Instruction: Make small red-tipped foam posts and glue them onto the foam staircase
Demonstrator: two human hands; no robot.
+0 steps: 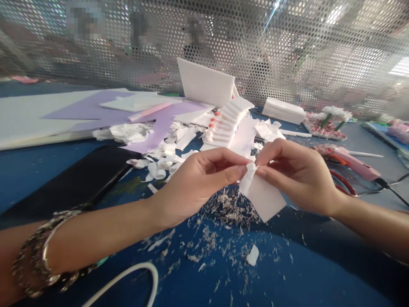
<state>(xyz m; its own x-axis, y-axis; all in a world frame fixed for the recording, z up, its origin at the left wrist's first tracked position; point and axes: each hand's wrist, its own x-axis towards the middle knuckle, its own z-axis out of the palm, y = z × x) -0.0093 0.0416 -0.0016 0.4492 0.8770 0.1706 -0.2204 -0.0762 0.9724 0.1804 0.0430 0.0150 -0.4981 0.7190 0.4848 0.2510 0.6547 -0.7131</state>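
Note:
Between both hands is a small white sheet of paper or thin foam (266,198), hanging down at a tilt with its upper corner curled. My left hand (204,181) pinches that curled corner between thumb and fingertips. Close beside it, my right hand (295,175) pinches the same piece near its top edge. Below the sheet lies a heap of fine greyish shavings (233,209) on the blue table. Behind the hands stands a white stepped piece (228,123) with small red and white bits along one side.
White scraps (159,164), purple sheets (128,111) and a dark flat device (76,179) lie left. A folded white board (206,83) stands before a perforated metal screen (287,47). On the right are a pink glue gun (358,164), red-handled scissors (343,181) and a cord. A white cable (150,268) curves in front.

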